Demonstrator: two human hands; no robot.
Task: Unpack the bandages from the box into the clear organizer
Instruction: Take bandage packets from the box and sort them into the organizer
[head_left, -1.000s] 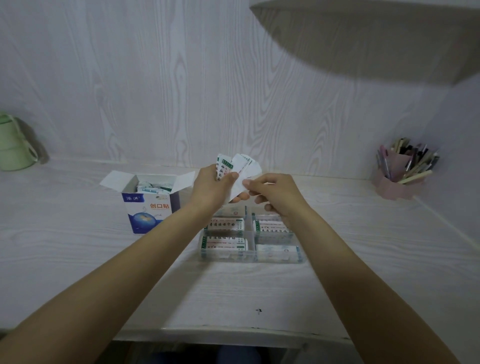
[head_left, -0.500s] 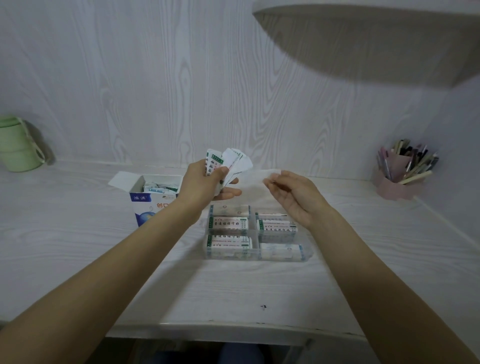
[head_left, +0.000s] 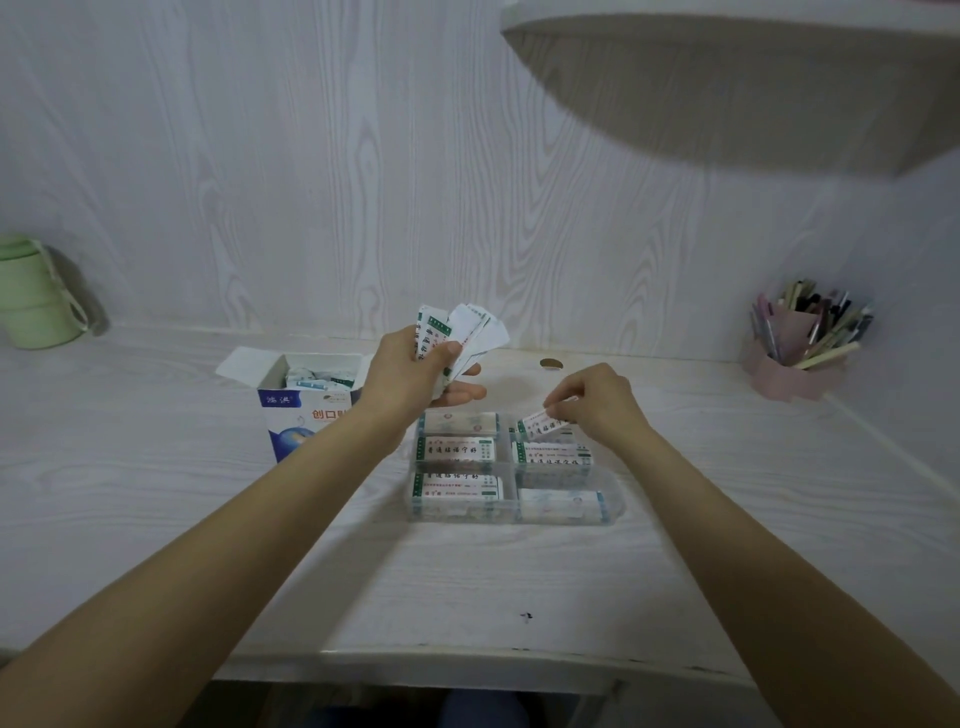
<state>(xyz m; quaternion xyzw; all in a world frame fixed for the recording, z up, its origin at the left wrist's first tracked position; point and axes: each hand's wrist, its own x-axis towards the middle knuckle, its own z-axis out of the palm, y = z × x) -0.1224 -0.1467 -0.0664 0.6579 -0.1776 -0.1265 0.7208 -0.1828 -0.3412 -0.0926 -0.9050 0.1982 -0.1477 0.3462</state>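
Note:
My left hand (head_left: 415, 371) grips a fanned bunch of white bandage strips (head_left: 462, 332) above the desk, between the box and the organizer. The blue and white bandage box (head_left: 296, 415) stands open at the left with more strips inside. The clear organizer (head_left: 613, 506) lies in the middle of the desk, its compartments stacked with strips. My right hand (head_left: 597, 402) pinches a single bandage strip (head_left: 537, 422) just over the organizer's far right compartment.
A green flask (head_left: 34, 299) stands at the far left by the wall. A pink holder full of pens (head_left: 795, 348) sits at the far right. A shelf (head_left: 727, 78) overhangs the upper right. A small round brown mark (head_left: 550, 363) lies behind the organizer.
My right hand left the bunch with one strip and came down to the organizer's far right compartment. My left hand stayed raised with the bunch.

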